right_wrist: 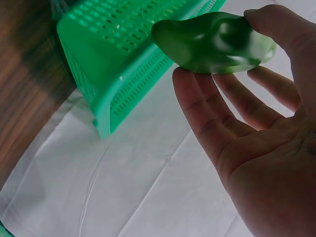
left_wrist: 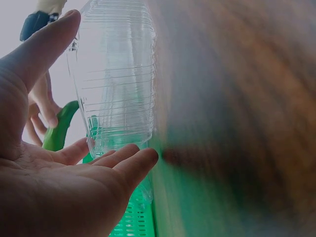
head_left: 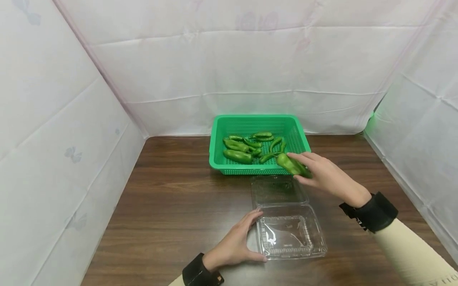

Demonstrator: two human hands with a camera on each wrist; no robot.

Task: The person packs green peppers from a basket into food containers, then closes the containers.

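My right hand (head_left: 322,172) holds a green pepper (head_left: 291,164) between thumb and fingers, just over the front right corner of the green basket (head_left: 218,159). The right wrist view shows the same pepper (right_wrist: 215,42) pinched at my fingertips (right_wrist: 190,86). An open clear plastic clamshell box (head_left: 290,234) lies on the table, its lid (head_left: 279,190) folded back toward the basket. My left hand (head_left: 239,242) rests against the box's left side with fingers nearly straight. In the left wrist view the clear box (left_wrist: 116,79) stands between my thumb and fingers (left_wrist: 133,160).
Several more green peppers (head_left: 247,147) lie in the basket. The wooden table (head_left: 171,198) is enclosed by white cloth walls (head_left: 64,139) on the left, back and right. Black bands sit on both wrists.
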